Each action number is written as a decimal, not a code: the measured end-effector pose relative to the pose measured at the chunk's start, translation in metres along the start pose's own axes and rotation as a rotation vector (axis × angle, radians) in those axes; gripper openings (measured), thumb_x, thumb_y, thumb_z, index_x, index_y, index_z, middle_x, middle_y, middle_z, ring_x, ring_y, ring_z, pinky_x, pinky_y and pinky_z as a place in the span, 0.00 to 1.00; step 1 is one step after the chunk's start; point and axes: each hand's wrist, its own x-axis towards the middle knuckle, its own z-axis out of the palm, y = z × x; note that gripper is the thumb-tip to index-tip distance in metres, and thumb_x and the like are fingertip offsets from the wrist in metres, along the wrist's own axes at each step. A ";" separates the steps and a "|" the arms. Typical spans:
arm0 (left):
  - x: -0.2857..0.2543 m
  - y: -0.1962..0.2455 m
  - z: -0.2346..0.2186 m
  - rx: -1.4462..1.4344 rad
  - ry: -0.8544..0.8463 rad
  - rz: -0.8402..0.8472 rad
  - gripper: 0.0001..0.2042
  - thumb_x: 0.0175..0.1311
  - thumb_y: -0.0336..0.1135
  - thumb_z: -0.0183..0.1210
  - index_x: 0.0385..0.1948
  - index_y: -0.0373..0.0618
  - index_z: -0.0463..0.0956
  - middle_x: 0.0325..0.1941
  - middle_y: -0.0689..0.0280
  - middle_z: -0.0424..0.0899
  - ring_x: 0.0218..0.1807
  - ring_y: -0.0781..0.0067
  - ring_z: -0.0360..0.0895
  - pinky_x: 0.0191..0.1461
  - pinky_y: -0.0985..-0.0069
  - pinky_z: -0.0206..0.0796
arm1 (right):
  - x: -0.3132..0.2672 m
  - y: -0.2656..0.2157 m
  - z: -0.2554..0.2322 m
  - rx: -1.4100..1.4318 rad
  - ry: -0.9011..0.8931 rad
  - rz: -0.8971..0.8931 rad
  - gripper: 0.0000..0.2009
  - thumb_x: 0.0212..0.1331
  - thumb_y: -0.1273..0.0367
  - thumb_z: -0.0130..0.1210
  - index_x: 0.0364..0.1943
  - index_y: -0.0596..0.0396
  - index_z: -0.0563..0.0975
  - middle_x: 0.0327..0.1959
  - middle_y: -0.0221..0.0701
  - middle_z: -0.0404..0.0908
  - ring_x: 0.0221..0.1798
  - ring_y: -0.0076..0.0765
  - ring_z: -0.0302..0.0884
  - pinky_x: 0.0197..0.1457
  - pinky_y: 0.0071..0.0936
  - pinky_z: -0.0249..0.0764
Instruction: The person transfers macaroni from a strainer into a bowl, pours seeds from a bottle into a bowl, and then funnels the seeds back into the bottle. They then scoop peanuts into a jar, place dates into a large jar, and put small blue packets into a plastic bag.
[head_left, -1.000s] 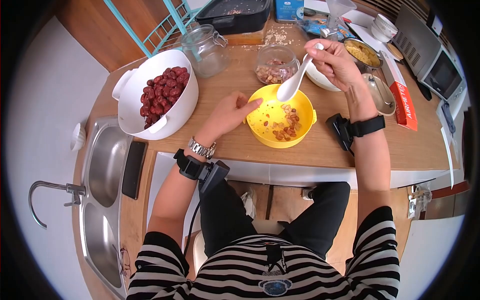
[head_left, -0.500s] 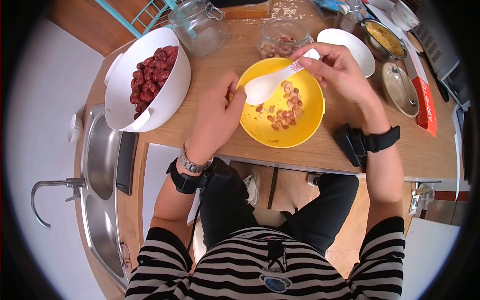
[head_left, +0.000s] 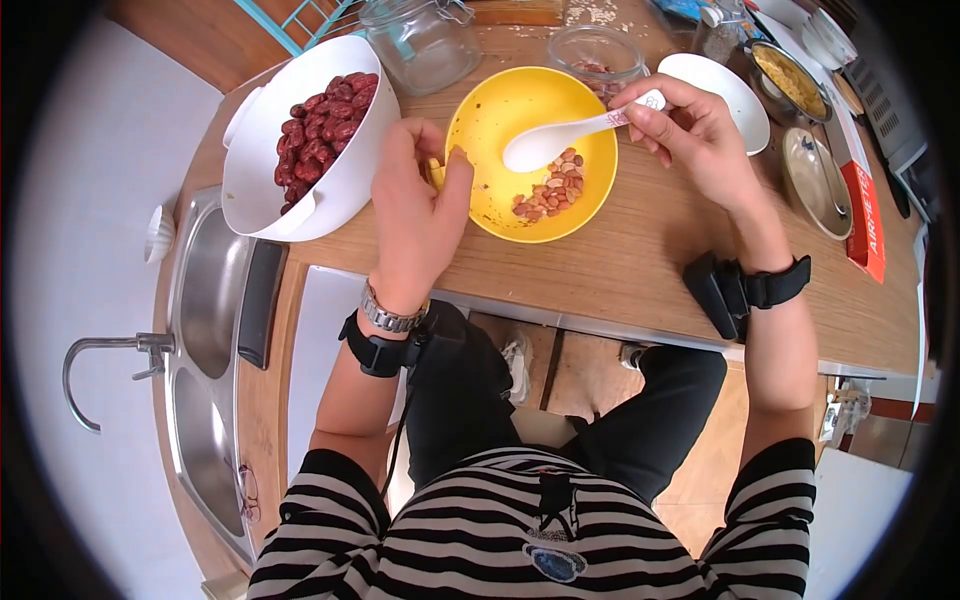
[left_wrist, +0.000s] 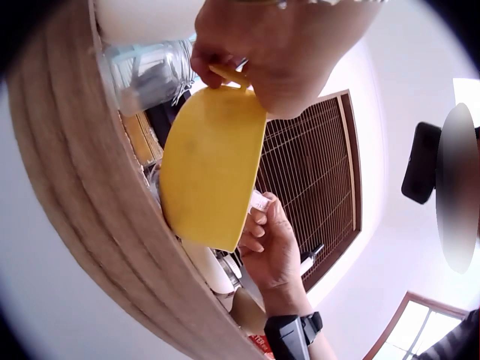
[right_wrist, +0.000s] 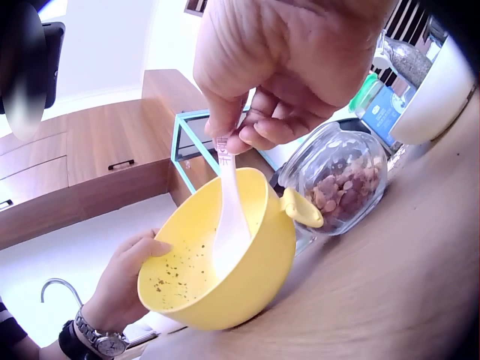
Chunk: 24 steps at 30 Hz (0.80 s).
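My left hand grips the yellow bowl by its side handle, thumb at the rim. Peanuts lie heaped low in the bowl, with dark specks on its inner wall. Between thumb and fingers, my right hand pinches the end of a white soup spoon. The spoon's head is down inside the bowl, as the right wrist view also shows. The left wrist view gives the outside of the bowl, with the left fingers curled at its handle.
Left of the bowl stands a white basin of red dates. Behind are an empty clip-top jar and a glass jar of peanuts. A white bowl, a beige dish and a red-and-white box line the right.
The spoon has gone from above the bowl's far rim down into it, then from beside the left hand toward its middle. The bowl has shifted left and away from me, its peanuts bunching closer.
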 end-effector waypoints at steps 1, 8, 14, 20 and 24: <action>-0.001 -0.002 0.001 0.002 0.003 0.000 0.07 0.46 0.22 0.50 0.28 0.36 0.64 0.25 0.61 0.65 0.26 0.70 0.64 0.28 0.77 0.57 | 0.000 -0.002 0.003 0.000 -0.003 -0.003 0.08 0.54 0.67 0.49 0.35 0.54 0.75 0.24 0.25 0.75 0.22 0.14 0.65 0.21 0.10 0.59; -0.005 -0.008 0.000 -0.056 0.112 -0.002 0.11 0.44 0.23 0.50 0.34 0.36 0.70 0.24 0.65 0.66 0.25 0.75 0.64 0.31 0.81 0.60 | -0.005 -0.017 0.016 -0.443 0.211 -0.279 0.07 0.51 0.72 0.50 0.34 0.57 0.73 0.30 0.30 0.77 0.23 0.20 0.69 0.26 0.16 0.65; 0.006 0.002 -0.004 0.064 0.138 0.101 0.11 0.44 0.22 0.50 0.33 0.36 0.73 0.23 0.68 0.63 0.25 0.80 0.62 0.29 0.85 0.58 | -0.006 -0.021 0.018 -0.634 0.122 -0.369 0.06 0.49 0.72 0.51 0.33 0.58 0.73 0.27 0.34 0.75 0.20 0.28 0.69 0.24 0.18 0.64; 0.013 0.004 0.001 0.144 0.175 0.093 0.11 0.44 0.22 0.51 0.33 0.36 0.73 0.23 0.69 0.63 0.25 0.84 0.62 0.28 0.88 0.56 | -0.007 -0.017 0.021 -0.459 0.137 -0.070 0.06 0.50 0.72 0.49 0.31 0.59 0.73 0.20 0.29 0.74 0.16 0.23 0.65 0.20 0.19 0.62; 0.015 -0.003 0.002 0.235 0.262 0.090 0.12 0.44 0.25 0.52 0.33 0.36 0.74 0.23 0.68 0.64 0.24 0.81 0.62 0.28 0.85 0.58 | -0.003 -0.009 0.022 0.124 0.162 0.342 0.06 0.50 0.73 0.48 0.29 0.61 0.74 0.16 0.25 0.72 0.14 0.15 0.64 0.16 0.12 0.61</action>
